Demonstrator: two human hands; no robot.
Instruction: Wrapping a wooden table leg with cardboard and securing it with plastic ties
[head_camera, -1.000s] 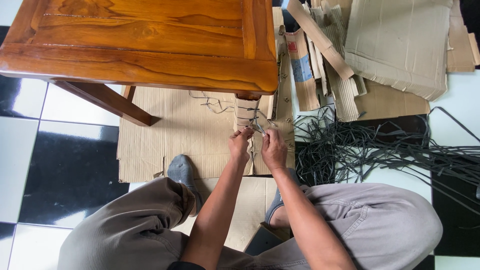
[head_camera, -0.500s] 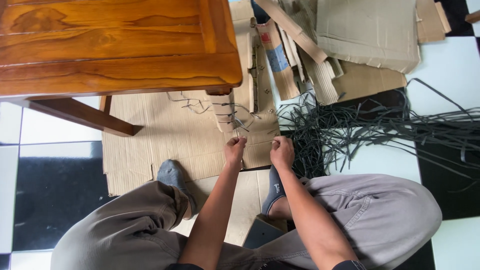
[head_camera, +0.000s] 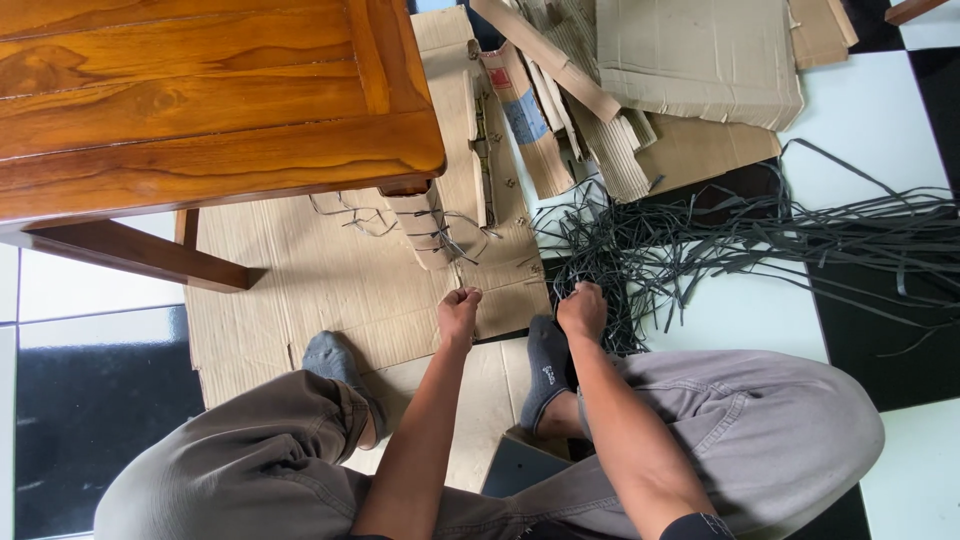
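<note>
My left hand (head_camera: 459, 312) is curled into a fist over the flat cardboard sheet (head_camera: 320, 285), a little below the table leg. That leg (head_camera: 425, 225) is wrapped in cardboard and tied round with thin black straps. My right hand (head_camera: 583, 308) rests at the near edge of a loose heap of black straps (head_camera: 700, 250), its fingers closed on a strand. I cannot make out anything inside the left fist. I sit on the floor with both knees spread, my grey-socked feet (head_camera: 545, 370) just below my hands.
A varnished wooden table (head_camera: 200, 110) fills the upper left, with a slanted brace (head_camera: 130, 255) under it. Folded cardboard pieces and strips (head_camera: 700, 60) are piled at the top right. The floor is black and white tile (head_camera: 100, 400). A dark flat object (head_camera: 520, 468) lies between my legs.
Both hands have pulled back from the wrapped table leg toward me. The right hand moved to the strap heap. My view has shifted right, so the table sits farther left.
</note>
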